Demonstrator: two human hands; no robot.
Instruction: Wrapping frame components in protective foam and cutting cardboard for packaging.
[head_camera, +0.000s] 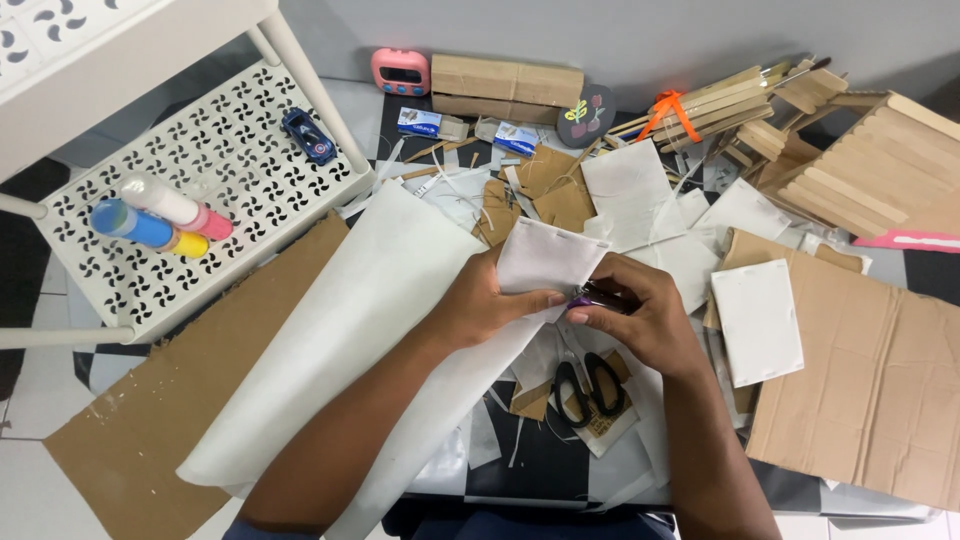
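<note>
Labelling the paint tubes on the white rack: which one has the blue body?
The front tube, nearest the rack's outer edge: blue body, yellow cap. The tube behind it is white with a pink cap.

Paper-covered square (548, 258) held between left hand (487, 305) and right hand (645, 318), above scissors (588, 385). Large paper sheet (350, 330) spread left, over cardboard strip (170, 400). Shelf rack (215, 170) placed far left, toy car (308, 136) on it. Cardboard sheet (870, 390) laid right.
</note>
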